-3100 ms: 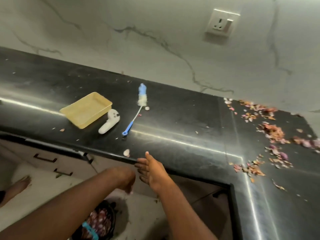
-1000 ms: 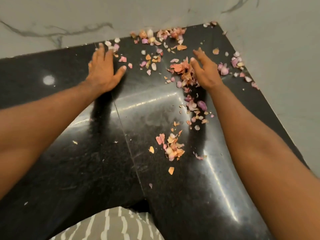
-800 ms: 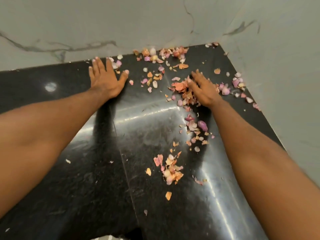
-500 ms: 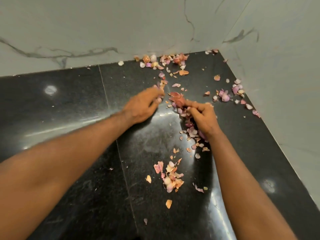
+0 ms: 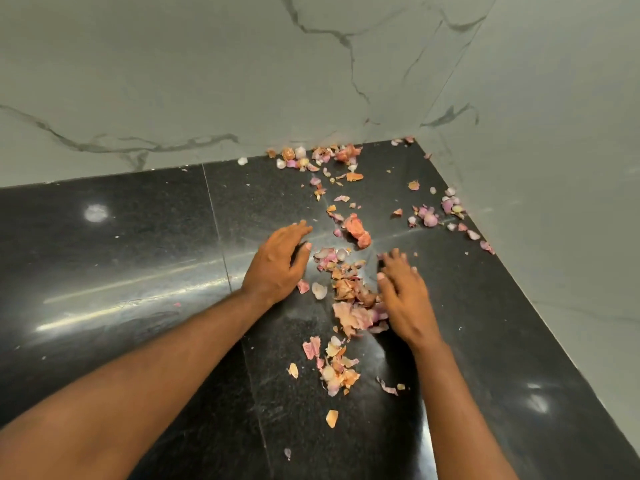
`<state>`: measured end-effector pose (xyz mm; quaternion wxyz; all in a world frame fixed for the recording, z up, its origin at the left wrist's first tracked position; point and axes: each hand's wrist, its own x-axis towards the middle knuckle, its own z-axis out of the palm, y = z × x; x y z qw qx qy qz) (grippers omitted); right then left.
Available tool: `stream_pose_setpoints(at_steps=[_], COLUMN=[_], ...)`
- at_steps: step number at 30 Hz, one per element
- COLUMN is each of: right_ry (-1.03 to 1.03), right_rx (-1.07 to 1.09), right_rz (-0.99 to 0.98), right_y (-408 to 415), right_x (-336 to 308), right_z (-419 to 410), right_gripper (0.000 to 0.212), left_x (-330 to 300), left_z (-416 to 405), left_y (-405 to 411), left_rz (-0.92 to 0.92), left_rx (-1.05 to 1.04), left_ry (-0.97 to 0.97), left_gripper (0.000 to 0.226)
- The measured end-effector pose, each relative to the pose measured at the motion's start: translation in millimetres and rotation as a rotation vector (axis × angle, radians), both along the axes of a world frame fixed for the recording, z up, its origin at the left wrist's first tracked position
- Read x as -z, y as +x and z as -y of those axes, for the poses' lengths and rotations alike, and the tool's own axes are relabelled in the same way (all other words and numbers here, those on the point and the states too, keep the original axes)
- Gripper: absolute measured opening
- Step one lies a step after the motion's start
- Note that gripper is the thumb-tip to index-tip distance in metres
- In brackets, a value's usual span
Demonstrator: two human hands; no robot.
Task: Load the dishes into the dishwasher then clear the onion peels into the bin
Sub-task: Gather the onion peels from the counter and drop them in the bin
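Pink and orange onion peels lie scattered over the black countertop [image 5: 138, 271] in the corner. A gathered pile of peels [image 5: 349, 292] sits between my two hands. My left hand [image 5: 277, 265] lies flat on the counter at the pile's left, fingers straight. On the pile's right, my right hand [image 5: 403, 296] lies with fingers spread, its edge against the peels. More peels [image 5: 318, 157] lie along the back wall, some [image 5: 440, 213] by the right wall, and a small heap [image 5: 334, 368] nearer to me.
Grey marble walls [image 5: 554, 168] close the corner at the back and right. The counter stretches to the left with only crumbs on it. No bin or dishes are in view.
Both hands swept from the back of the corner toward me, dragging peels into a pile between them. Earlier I stood at another stretch of counter with a yellow tray and a brush.
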<state>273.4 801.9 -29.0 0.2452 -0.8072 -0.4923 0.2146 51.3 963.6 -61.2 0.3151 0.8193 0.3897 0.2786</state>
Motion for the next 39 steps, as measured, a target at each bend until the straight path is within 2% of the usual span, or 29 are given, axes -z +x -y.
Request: stream_pose_setpoints(at_steps=[2, 4, 5, 6, 8, 10, 12, 13, 14, 16, 17, 19, 21, 23, 26, 28, 29, 31, 33, 34, 37, 39], right_ry=[-0.016, 0.08, 0.167, 0.264, 0.321, 0.093, -0.16, -0.184, -0.137, 0.043, 0.145, 0.201, -0.004, -0.213, -0.148, -0.049, 0.023, 0.134, 0.055, -0.056, -0.411, -0.48], right_rx=[-0.123, -0.113, -0.078, -0.013, 0.158, 0.203, 0.026, -0.084, -0.148, -0.092, -0.009, 0.225, 0.394, 0.32, 0.061, 0.065, 0.139, 0.31, 0.386, 0.379, 0.302, 0.29], right_rz=[-0.078, -0.371, -0.458, -0.454, -0.237, 0.032, 0.144, 0.112, -0.019, -0.356, -0.393, -0.171, 0.068, 0.108, -0.152, -0.304, -0.287, -0.119, -0.05, -0.086, -0.233, -0.208], right_y=[-17.6, -30.8, -33.9, -34.8, -24.5, -16.5, -23.6, -31.2, -40.0, -53.0, -55.1, -53.2, -54.3, -67.1, -95.3, -107.1, -109.6, -113.7, -119.1, -123.8, -143.5, -154.7], right_x=[0.4, -8.3, -12.4, -15.9, -14.4, -9.5, -0.9, 0.7, -2.8, -16.1, -20.6, -16.7, -8.1, -0.4, -2.1, -14.9, -22.7, -34.7, -43.0, -46.4, -46.3, -41.9], right_z=[8.1, 18.6, 23.9, 27.9, 30.1, 30.6, 36.2, 40.3, 44.5, 53.2, 58.0, 69.1, 73.8, 74.3, 74.9, 80.4, 84.8, 97.1, 110.2, 115.9, 124.9, 121.0], right_gripper=[0.061, 0.052, 0.047, 0.044, 0.047, 0.068, 0.081, 0.078, 0.071, 0.054, 0.051, 0.057, 0.075, 0.087, 0.074, 0.061, 0.055, 0.04, 0.031, 0.037, 0.092, 0.114], left_x=[1.6, 1.5, 0.2, -1.2, -3.5, -6.5, -9.7, -11.2, -12.1, -13.5, -14.2, -15.3, -15.3, -15.0, -16.9, -21.3, -22.8, -23.2, -20.6, -21.0, -22.1, -24.7], left_z=[0.7, 1.3, 1.4, 0.8, -1.2, -3.2, -3.6, -3.6, -3.7, -5.5, -6.8, -5.9, -4.2, -3.2, -3.2, -1.2, -0.5, 1.4, 2.0, 2.0, 4.7, 10.4], left_y=[2.0, 2.8, 3.2, 3.4, 3.0, 2.8, 3.7, 4.4, 5.1, 6.3, 6.7, 5.7, 5.0, 4.0, 2.0, 1.2, 0.9, 0.1, -1.0, -1.5, -5.2, -11.9], left_rz=[-0.076, -0.067, -0.052, -0.039, -0.012, 0.018, 0.05, 0.071, 0.094, 0.135, 0.147, 0.152, 0.15, 0.147, 0.156, 0.173, 0.184, 0.227, 0.29, 0.313, 0.349, 0.35], left_rx=[0.043, 0.053, 0.049, 0.042, 0.039, 0.053, 0.063, 0.06, 0.051, 0.027, 0.022, 0.016, 0.01, 0.009, -0.001, -0.008, -0.011, -0.004, 0.001, 0.004, 0.016, 0.049], left_ry=[0.035, 0.042, 0.037, 0.03, 0.007, -0.013, -0.032, -0.043, -0.054, -0.065, -0.07, -0.087, -0.093, -0.101, -0.111, -0.118, -0.128, -0.151, -0.183, -0.197, -0.273, -0.31], left_gripper=[0.044, 0.044, 0.044, 0.044, 0.045, 0.045, 0.044, 0.043, 0.042, 0.04, 0.04, 0.039, 0.04, 0.043, 0.042, 0.039, 0.038, 0.036, 0.035, 0.035, 0.034, 0.035])
